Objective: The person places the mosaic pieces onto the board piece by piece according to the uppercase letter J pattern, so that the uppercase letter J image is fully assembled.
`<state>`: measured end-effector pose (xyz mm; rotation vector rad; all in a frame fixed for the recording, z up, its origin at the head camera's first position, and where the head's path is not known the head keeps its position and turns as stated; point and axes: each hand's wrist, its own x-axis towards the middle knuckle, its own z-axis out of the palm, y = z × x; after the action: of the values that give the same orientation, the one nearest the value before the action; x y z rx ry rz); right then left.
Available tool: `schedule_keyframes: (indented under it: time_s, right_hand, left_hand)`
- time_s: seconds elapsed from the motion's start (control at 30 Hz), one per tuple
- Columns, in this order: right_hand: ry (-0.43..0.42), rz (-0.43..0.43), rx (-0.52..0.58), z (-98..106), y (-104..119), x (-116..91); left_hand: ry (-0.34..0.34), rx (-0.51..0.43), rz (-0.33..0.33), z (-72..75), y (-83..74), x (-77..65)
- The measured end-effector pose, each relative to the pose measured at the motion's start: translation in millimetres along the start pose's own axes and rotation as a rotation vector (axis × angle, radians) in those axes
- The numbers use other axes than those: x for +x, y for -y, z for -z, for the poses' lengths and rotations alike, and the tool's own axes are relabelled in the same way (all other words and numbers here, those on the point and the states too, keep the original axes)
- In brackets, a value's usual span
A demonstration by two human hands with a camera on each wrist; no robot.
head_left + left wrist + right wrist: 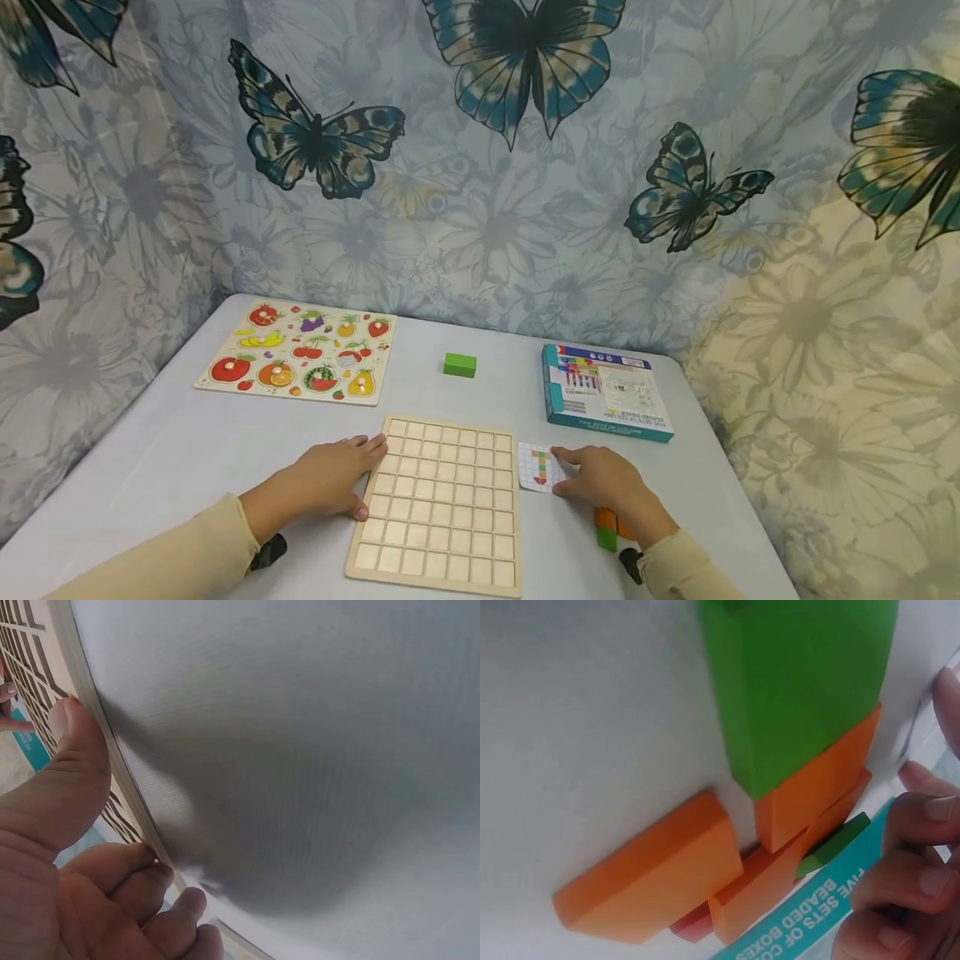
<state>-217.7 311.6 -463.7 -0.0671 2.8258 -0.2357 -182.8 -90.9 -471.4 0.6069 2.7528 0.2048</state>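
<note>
My left hand (330, 477) rests along the left edge of a wooden grid board (442, 504), thumb and fingertips touching its frame. The left wrist view shows the thumb (79, 761) on the rim and the other fingers lower along the edge. My right hand (603, 483) is at the right side of a small pattern card (534, 467) lying beside the board. Its index finger and thumb are spread at the card's corners, while the other fingers curl under. Below that hand lie orange blocks (660, 862) and a green block (810, 682), partly hidden in the head view.
A fruit puzzle board (300, 354) lies at the back left of the white table. One green block (460, 365) sits alone at the back middle. A teal-edged box (607, 392) lies behind my right hand. A butterfly-patterned cloth (495, 208) stands close behind the table.
</note>
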Motion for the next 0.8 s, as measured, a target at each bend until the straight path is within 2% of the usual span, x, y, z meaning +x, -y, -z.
schedule_keyframes:
  time_s: [0.17,0.33,0.43,0.57,0.67,0.8]
  right_hand:
    - [0.002,0.010,0.014,2,-3,-3]
    - [0.003,0.018,0.144,10,-12,-5]
    - [-0.035,0.017,0.206,22,-29,-9]
    - [-0.083,-0.031,0.188,35,-61,-15]
    - [-0.054,-0.087,0.155,37,-83,-19]
    - [0.000,-0.140,0.143,33,-100,-19]
  left_hand:
    - [0.004,-0.041,-0.016,-0.5,-1.9,-0.4]
    - [0.006,-0.042,-0.015,-0.4,0.3,1.3]
    - [0.003,-0.039,-0.019,-0.5,2.5,3.3]
    - [-0.001,-0.038,-0.027,-0.8,2.8,5.6]
    - [0.005,-0.050,-0.022,0.2,1.5,5.4]
    - [0.019,-0.074,-0.015,0.6,1.0,4.6]
